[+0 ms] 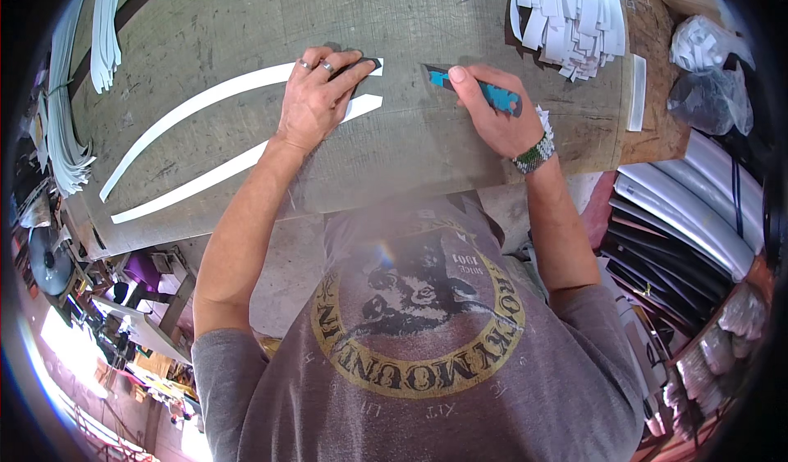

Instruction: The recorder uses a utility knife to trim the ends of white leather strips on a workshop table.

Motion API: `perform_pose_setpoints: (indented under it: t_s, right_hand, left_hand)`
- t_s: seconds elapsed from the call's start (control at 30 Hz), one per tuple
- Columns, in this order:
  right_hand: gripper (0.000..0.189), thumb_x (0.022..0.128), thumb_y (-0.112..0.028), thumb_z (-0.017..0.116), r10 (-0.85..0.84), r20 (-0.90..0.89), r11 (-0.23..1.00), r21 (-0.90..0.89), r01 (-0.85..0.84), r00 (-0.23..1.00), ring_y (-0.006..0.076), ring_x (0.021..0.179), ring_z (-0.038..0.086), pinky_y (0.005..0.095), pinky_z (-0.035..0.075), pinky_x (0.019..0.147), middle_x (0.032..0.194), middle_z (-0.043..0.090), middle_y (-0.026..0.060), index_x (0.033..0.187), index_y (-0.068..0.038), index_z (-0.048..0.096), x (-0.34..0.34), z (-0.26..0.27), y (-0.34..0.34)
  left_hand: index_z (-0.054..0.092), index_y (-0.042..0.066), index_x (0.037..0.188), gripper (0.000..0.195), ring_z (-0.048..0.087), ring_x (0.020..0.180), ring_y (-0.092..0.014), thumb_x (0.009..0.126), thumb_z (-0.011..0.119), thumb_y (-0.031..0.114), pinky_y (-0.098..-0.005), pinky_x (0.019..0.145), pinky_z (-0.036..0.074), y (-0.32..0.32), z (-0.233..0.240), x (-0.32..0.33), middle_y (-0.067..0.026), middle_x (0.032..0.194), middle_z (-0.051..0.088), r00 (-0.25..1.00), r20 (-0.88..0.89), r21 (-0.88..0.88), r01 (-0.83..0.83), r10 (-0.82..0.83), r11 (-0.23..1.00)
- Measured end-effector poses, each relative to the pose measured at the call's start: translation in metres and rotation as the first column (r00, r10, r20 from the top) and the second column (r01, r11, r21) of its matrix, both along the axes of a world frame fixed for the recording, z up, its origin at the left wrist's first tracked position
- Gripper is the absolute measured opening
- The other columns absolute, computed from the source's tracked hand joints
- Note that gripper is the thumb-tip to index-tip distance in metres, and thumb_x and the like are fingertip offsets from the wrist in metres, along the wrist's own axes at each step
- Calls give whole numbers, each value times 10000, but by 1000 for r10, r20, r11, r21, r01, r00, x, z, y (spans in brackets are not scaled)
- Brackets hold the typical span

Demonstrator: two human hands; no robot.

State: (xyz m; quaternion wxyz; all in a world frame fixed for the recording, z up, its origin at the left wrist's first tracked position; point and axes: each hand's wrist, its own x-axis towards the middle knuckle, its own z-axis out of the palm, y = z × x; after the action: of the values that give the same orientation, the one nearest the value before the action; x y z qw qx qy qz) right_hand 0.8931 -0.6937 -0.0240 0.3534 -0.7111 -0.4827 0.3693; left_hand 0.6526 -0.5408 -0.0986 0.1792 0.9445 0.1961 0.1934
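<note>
My left hand (314,96), with two rings on its fingers, lies flat on the table and presses a small black piece (377,65) onto the end of a white strip (246,81). Fingers cover most of the black piece, so its full shape is hidden. A second white strip (197,181) passes under that hand and wrist; its right end is cut to a blunt point. To the right, my right hand (498,105) grips a utility knife with a blue and black handle (502,99). The knife's tip points left, apart from both strips.
Bundled white strips (566,19) lie at the far right, with more hanging strips (64,117) at the left. A short white piece (638,93) rests near the worktable's (394,154) right end. Plastic bags (711,93) and silvery rolls (689,209) are beyond it.
</note>
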Motion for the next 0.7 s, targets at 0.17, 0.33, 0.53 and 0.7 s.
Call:
perform_pose_setpoints:
  t_s: [0.17,0.33,0.53,0.7]
  right_hand:
    - [334,1022,-265,619,79,16,996,32,-80,997,376,853,681,399,529,770,974,702,225,1099,49,701,-19,-4,-4]
    - [334,1022,-227,597,24,-10,982,189,-22,1000,412,1035,684,411,542,898,1142,696,253,1170,63,670,-43,-24,2]
    - [328,1009,-214,606,38,77,971,232,-55,996,409,1066,672,425,541,919,1165,692,248,1185,56,664,-46,-43,8]
    - [301,998,-186,616,51,94,971,229,-71,994,405,1060,675,426,544,913,1166,695,242,1183,46,668,-46,-45,8]
  left_hand:
    - [770,154,1172,361,582,1050,-262,824,764,63,-391,934,517,-3,-3,-1,-28,1181,710,1000,-9,-11,-28,28,1000]
    - [768,162,1184,396,582,1037,-265,804,769,49,-393,924,517,-2,-1,0,-26,1183,709,999,-5,-13,-34,34,999]
    - [770,164,1176,385,585,1034,-264,807,768,55,-389,909,516,-1,-1,1,-17,1169,709,999,-14,12,-30,30,999]
    - [770,164,1169,368,588,1032,-263,813,768,71,-391,904,518,-3,-1,0,-11,1156,709,999,-8,17,-40,41,999]
